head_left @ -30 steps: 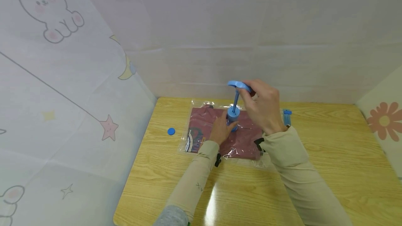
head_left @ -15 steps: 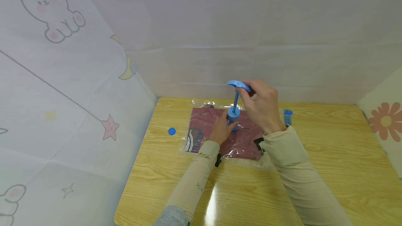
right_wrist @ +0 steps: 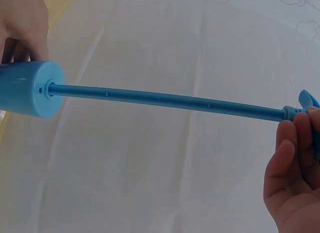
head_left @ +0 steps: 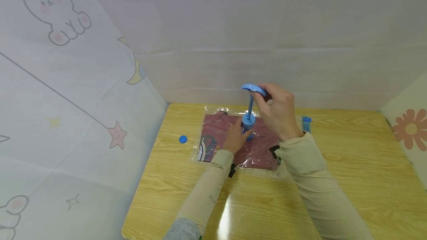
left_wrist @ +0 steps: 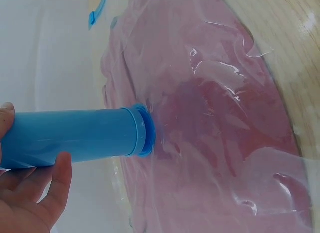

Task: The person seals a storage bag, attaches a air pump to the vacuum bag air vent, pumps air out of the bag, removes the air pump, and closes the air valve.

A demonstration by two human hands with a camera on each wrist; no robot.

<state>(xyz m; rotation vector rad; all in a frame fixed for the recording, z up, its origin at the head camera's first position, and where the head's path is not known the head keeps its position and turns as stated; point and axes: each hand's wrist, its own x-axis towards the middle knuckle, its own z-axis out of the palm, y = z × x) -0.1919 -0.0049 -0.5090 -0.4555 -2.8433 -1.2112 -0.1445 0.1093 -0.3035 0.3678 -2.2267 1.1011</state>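
Note:
A blue hand pump stands upright on a clear plastic vacuum bag, its lower end at the bag's round blue valve. Folded maroon cloth lies flat inside the bag. My left hand grips the pump's barrel, thumb on one side and fingers on the other. With my right hand I hold one end of the pump's handle, high above the barrel. The pump rod is drawn far out between barrel and handle.
A round blue cap lies on the wooden table left of the bag. A small blue item in clear wrapping sits right of the bag, near the back edge. White patterned sheets stand behind and beside the table.
Both hands keep their holds on the pump, and the rod stays drawn out. The view has shifted very slightly; little else differs.

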